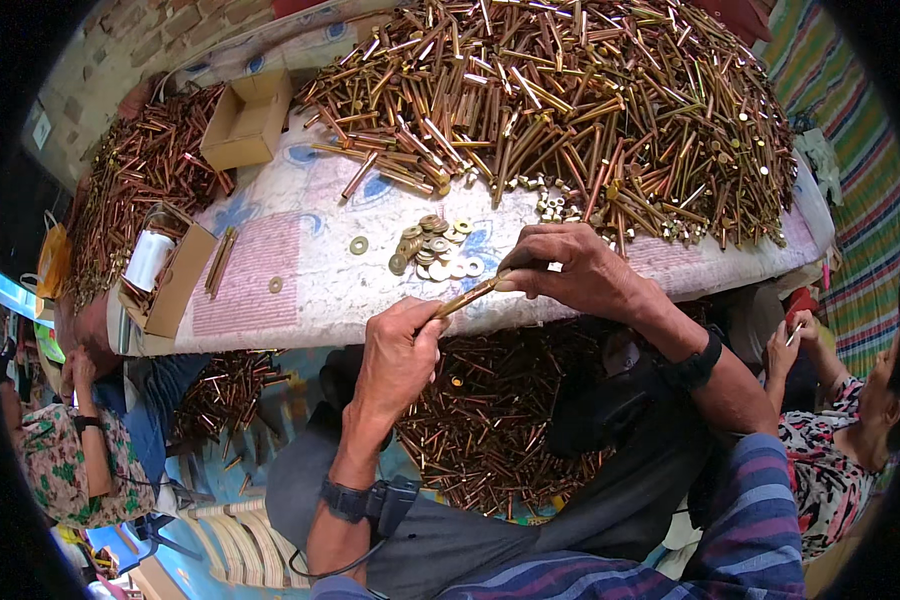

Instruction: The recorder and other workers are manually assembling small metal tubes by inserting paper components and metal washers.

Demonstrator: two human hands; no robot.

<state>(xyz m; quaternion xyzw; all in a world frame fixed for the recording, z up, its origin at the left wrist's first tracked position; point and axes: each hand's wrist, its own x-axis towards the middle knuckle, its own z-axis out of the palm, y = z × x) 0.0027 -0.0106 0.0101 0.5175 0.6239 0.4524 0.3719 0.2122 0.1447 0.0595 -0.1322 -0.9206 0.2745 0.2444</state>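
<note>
A long brass-coloured anchor bolt [467, 297] spans the gap between my two hands, above the table's near edge. My left hand [398, 352] is closed around its lower left end. At the upper right end, the fingertips of my right hand [573, 268] pinch it; whether they also hold a small nut or washer there cannot be made out. Just beyond the bolt lies a small heap of brass-coloured washers [433, 246], with one loose washer [359, 245] to its left. Several silvery nuts [558, 208] sit behind my right hand.
A big pile of bolts [570, 90] covers the far table. To the left stand an open cardboard box [247, 118], another box holding a white roll [152, 258], and more bolts [135, 180]. Bolts [490, 420] also lie below the table. People sit at both sides.
</note>
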